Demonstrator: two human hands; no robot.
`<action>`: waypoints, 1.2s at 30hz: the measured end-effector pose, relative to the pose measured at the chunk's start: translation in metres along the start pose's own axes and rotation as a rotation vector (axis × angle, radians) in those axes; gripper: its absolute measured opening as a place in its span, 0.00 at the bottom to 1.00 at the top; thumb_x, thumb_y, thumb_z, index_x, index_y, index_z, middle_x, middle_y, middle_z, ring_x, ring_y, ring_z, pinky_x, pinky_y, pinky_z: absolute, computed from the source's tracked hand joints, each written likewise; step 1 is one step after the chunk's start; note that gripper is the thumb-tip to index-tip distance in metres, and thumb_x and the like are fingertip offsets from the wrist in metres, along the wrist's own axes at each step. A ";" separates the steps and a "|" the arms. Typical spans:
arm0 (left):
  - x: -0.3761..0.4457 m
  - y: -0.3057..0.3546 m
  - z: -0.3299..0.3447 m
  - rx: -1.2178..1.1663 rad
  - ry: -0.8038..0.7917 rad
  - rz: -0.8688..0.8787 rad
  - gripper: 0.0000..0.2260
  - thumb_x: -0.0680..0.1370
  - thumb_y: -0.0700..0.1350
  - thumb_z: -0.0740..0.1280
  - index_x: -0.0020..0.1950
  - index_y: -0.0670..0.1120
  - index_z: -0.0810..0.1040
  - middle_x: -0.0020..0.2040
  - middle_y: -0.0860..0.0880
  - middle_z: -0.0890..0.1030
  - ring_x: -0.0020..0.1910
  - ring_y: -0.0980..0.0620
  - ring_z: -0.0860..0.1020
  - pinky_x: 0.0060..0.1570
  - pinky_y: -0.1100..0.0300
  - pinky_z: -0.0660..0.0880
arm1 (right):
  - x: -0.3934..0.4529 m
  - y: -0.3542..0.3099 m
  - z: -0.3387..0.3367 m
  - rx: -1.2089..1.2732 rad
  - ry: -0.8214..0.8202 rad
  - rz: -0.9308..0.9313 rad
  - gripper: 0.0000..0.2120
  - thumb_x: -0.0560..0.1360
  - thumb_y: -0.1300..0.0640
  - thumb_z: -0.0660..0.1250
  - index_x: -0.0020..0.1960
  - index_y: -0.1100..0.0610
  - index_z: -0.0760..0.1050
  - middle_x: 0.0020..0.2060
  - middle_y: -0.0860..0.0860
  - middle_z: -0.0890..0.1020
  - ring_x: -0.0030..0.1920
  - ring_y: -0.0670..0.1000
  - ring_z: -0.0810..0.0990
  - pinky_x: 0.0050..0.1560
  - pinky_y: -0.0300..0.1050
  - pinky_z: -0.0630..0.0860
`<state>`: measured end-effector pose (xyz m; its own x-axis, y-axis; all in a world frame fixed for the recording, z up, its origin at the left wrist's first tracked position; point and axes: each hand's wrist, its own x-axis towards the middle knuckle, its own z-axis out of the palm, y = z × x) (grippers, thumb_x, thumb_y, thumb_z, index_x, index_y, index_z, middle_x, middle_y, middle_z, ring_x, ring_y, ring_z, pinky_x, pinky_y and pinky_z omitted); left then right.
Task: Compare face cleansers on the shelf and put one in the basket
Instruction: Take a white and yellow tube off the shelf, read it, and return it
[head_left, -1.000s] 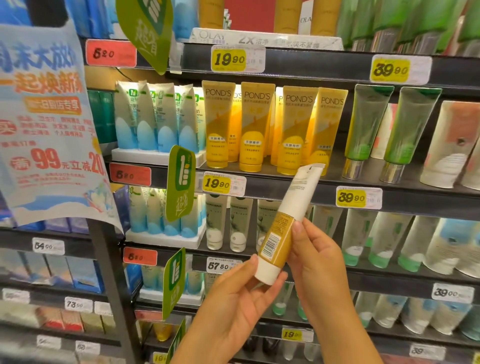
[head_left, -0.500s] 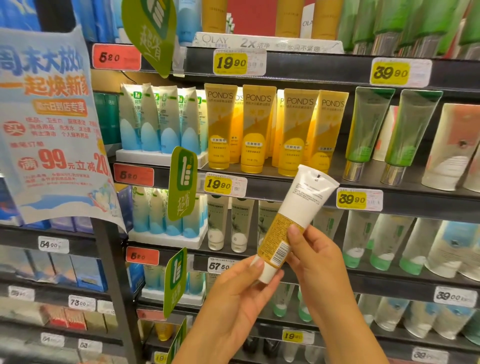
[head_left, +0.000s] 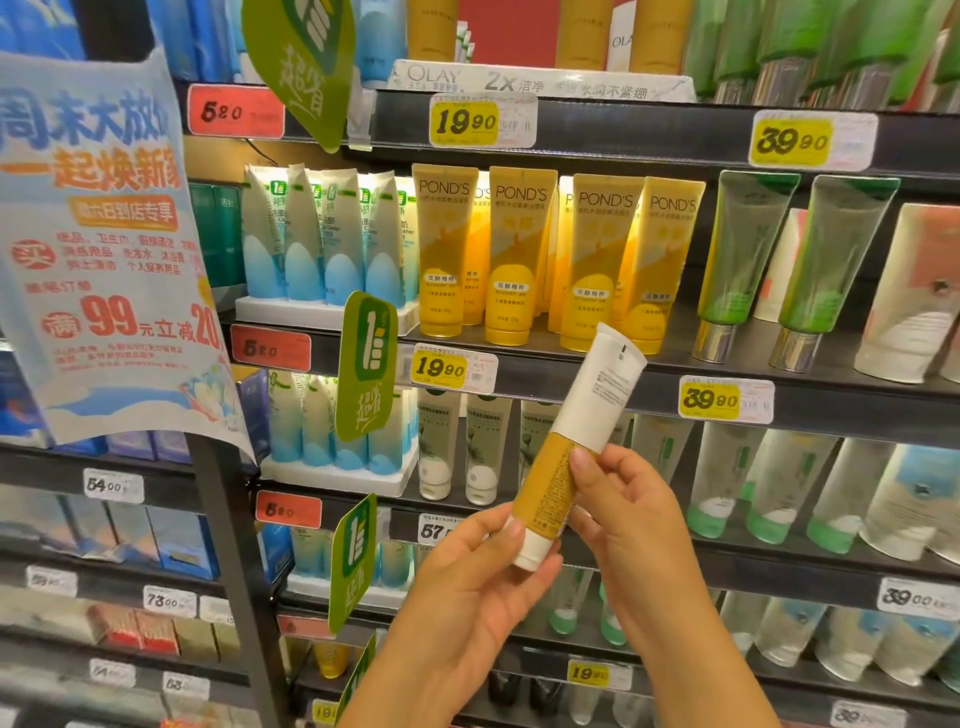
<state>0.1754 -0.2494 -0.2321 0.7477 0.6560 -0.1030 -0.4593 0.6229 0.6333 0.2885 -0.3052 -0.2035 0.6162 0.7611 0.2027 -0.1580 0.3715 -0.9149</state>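
A white and yellow cleanser tube (head_left: 576, 441) is held up in front of the shelves, cap down and tilted to the right, its printed back facing me. My left hand (head_left: 467, 582) pinches the white cap end from below. My right hand (head_left: 628, 514) grips the yellow lower part from the right, thumb on its face. Behind it, yellow Pond's tubes (head_left: 519, 260) stand in a row on the shelf (head_left: 571, 374). No basket is in view.
Blue and white tubes (head_left: 322, 239) fill a white tray to the left. Green tubes (head_left: 779, 260) stand at the right, pale tubes (head_left: 779, 483) below. A paper promotion sign (head_left: 104, 249) hangs at the left, green shelf tags (head_left: 366, 364) stick out.
The tube has been turned in my hands: the barcode side has rotated out of view. My left fingers have slid down to the cap.
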 end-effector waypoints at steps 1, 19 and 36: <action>0.000 0.000 -0.001 0.020 0.018 0.015 0.18 0.65 0.35 0.70 0.55 0.35 0.77 0.50 0.37 0.83 0.45 0.44 0.84 0.38 0.55 0.81 | 0.000 0.001 0.000 -0.031 0.004 0.003 0.23 0.63 0.49 0.70 0.54 0.59 0.75 0.42 0.52 0.85 0.42 0.49 0.84 0.42 0.40 0.80; -0.004 0.016 0.008 -0.243 -0.018 -0.197 0.17 0.66 0.37 0.68 0.53 0.31 0.76 0.54 0.28 0.78 0.45 0.33 0.82 0.39 0.44 0.81 | 0.008 0.001 0.002 0.141 -0.064 0.057 0.18 0.70 0.50 0.63 0.50 0.63 0.78 0.39 0.56 0.84 0.38 0.50 0.82 0.38 0.43 0.81; 0.006 0.010 0.003 0.153 -0.047 -0.002 0.10 0.66 0.38 0.70 0.44 0.36 0.84 0.46 0.36 0.83 0.43 0.44 0.83 0.36 0.53 0.81 | 0.012 0.002 -0.001 0.110 -0.045 0.031 0.15 0.70 0.54 0.63 0.51 0.61 0.78 0.38 0.54 0.84 0.40 0.50 0.82 0.40 0.43 0.81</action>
<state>0.1765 -0.2405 -0.2246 0.7715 0.6322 -0.0708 -0.3822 0.5497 0.7428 0.2966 -0.2957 -0.2029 0.5748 0.7953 0.1924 -0.2621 0.4017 -0.8774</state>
